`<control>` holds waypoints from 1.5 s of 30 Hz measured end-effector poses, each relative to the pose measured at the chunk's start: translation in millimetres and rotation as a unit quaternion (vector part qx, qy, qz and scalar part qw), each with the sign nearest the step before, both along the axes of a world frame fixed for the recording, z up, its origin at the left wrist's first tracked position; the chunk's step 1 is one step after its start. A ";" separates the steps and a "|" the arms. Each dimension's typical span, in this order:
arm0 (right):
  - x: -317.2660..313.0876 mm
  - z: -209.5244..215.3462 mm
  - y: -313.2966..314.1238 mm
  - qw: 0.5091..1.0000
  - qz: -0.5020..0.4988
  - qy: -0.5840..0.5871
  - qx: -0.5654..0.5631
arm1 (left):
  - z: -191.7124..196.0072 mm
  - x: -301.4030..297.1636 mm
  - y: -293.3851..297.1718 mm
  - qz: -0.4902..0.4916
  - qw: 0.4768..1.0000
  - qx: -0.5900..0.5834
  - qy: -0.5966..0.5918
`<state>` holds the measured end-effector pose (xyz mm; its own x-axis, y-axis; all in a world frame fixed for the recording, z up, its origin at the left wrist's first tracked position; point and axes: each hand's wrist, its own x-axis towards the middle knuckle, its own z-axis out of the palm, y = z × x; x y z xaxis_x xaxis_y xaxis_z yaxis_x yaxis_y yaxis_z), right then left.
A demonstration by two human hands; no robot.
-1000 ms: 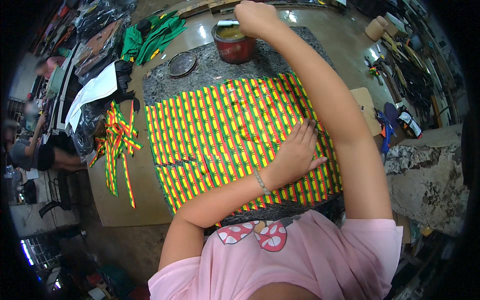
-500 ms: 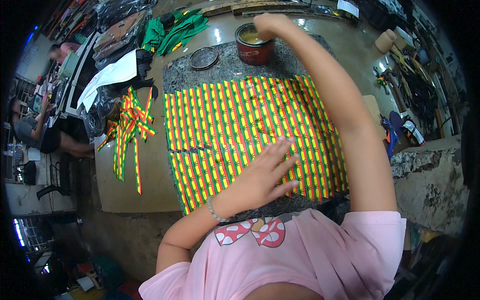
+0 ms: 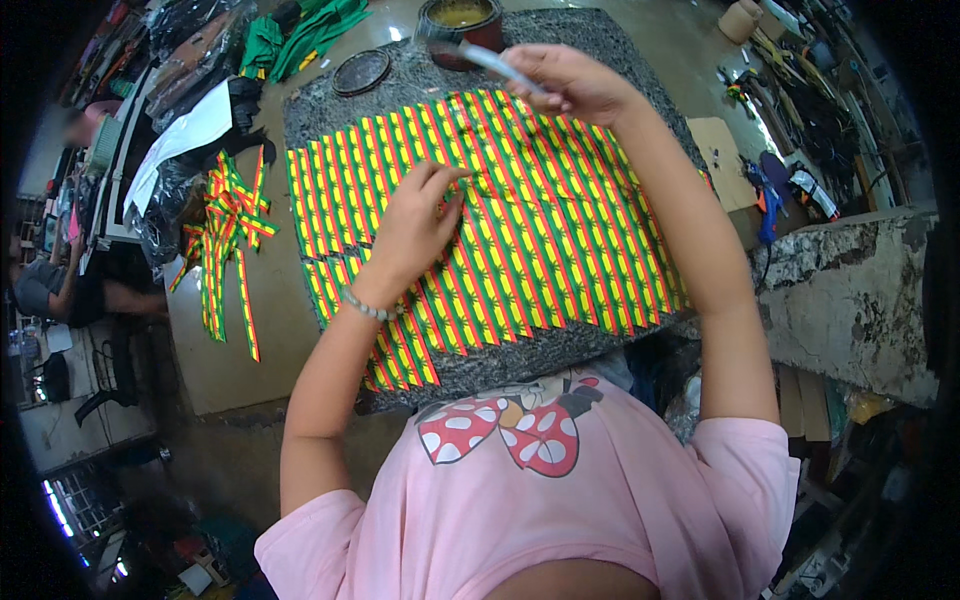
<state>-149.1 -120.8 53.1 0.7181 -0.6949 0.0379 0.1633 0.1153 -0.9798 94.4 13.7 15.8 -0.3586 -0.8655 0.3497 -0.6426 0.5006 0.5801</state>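
Observation:
Rows of green, yellow and red striped ribbon strips (image 3: 520,240) lie side by side on a dark speckled slab (image 3: 480,362). My left hand (image 3: 415,225) rests on them left of the middle, fingers bent and thumb apart, holding nothing that shows. Above the far edge of the strips, my right hand (image 3: 575,85) is closed around a brush (image 3: 497,66) with a pale handle. The brush's blurred head points left, near the front of a dark red can (image 3: 480,45). Yellowish liquid shows inside the can. Its round dark lid (image 3: 362,72) lies to the left.
A tangled heap of similar strips (image 3: 222,240) lies on the brown tabletop (image 3: 200,385) at left. Behind it are a white sheet (image 3: 185,140) and green cloth pieces (image 3: 310,40). A worn concrete ledge (image 3: 850,300) stands at right. Another person sits at far left.
My right hand has come back from the can toward me, and the brush now shows. My left hand has shifted left and bent its fingers. The view has tilted slightly.

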 end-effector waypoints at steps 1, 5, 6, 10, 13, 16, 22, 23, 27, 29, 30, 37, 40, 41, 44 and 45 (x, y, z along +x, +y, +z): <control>-12.8 10.7 5.1 0.998 0.027 -0.046 0.011 | -1.6 -1.5 -3.7 -0.012 1.000 0.002 0.009; -50.3 29.1 32.7 0.993 0.017 -0.120 0.000 | -6.6 -7.9 -15.5 -0.027 0.999 0.005 0.035; -59.1 28.7 42.6 0.997 -0.034 -0.063 -0.021 | -7.0 -7.7 -18.4 -0.037 0.999 -0.001 0.018; -72.6 15.5 70.7 0.959 -0.156 0.222 -0.082 | -7.5 -4.0 -24.6 -0.073 0.996 -0.035 -0.039; -62.6 3.3 72.4 0.946 -0.128 0.256 -0.149 | -9.4 -3.6 -20.8 -0.075 0.992 -0.080 -0.061; -44.5 -4.6 58.4 0.908 -0.118 0.331 -0.227 | -12.3 -6.8 -14.3 -0.061 0.987 -0.118 -0.094; -13.3 -15.4 40.7 0.826 -0.097 0.438 -0.341 | -16.5 -13.4 -7.8 -0.028 0.978 -0.173 -0.111; -9.7 -16.8 39.4 0.796 -0.099 0.470 -0.370 | -16.5 -14.0 -6.2 -0.024 0.977 -0.169 -0.126; 1.1 -24.9 31.4 0.710 -0.139 0.489 -0.488 | -13.8 -14.9 1.7 -0.021 0.978 -0.154 -0.142; 4.3 -31.4 29.7 0.676 -0.174 0.456 -0.553 | -10.6 -15.1 8.1 -0.027 0.974 -0.158 -0.159; 3.9 -34.4 31.3 0.672 -0.179 0.452 -0.558 | -8.4 -15.2 12.3 -0.031 0.974 -0.153 -0.164; -23.7 -29.8 77.7 0.702 -0.103 0.433 -0.556 | 18.0 -7.0 62.9 -0.068 0.988 -0.093 -0.105; -31.8 -22.3 96.3 0.740 -0.037 0.460 -0.489 | 27.3 0.6 83.7 -0.038 0.996 -0.065 -0.055; -35.4 -19.3 99.0 0.760 -0.011 0.464 -0.456 | 28.6 2.7 89.5 -0.018 0.997 -0.066 -0.043; -44.2 -11.0 88.4 0.856 0.076 0.411 -0.305 | 25.9 6.9 101.8 0.023 0.999 -0.037 0.030; -46.9 -8.5 82.0 0.886 0.078 0.372 -0.265 | 23.4 7.2 105.0 0.026 0.998 -0.033 0.051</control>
